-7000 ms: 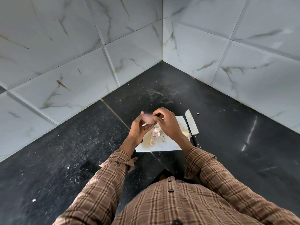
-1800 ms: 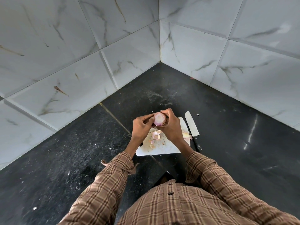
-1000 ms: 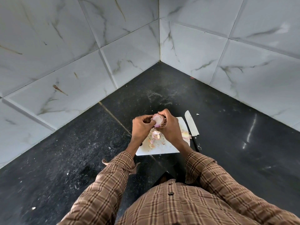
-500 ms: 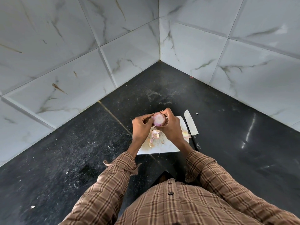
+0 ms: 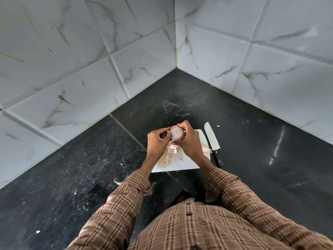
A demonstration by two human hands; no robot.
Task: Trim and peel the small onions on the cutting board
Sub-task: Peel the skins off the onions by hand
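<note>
Both hands hold one onion (image 5: 176, 133) above the far edge of the board (image 5: 182, 164): the right hand (image 5: 189, 143) cups it, the left hand (image 5: 157, 141) pinches its skin. Its end looks trimmed; peels (image 5: 172, 149) litter the board, the knife (image 5: 212, 139) lies at its right edge. Peeling seems partway; no other whole onions show.

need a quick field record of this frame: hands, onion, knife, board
left hand: picking at onion's skin
right hand: gripping the onion
onion: held above board, cut face toward camera
knife: lying on countertop beside board's right edge, untouched
cutting board: white, holds the peel scraps
countertop: black
</note>
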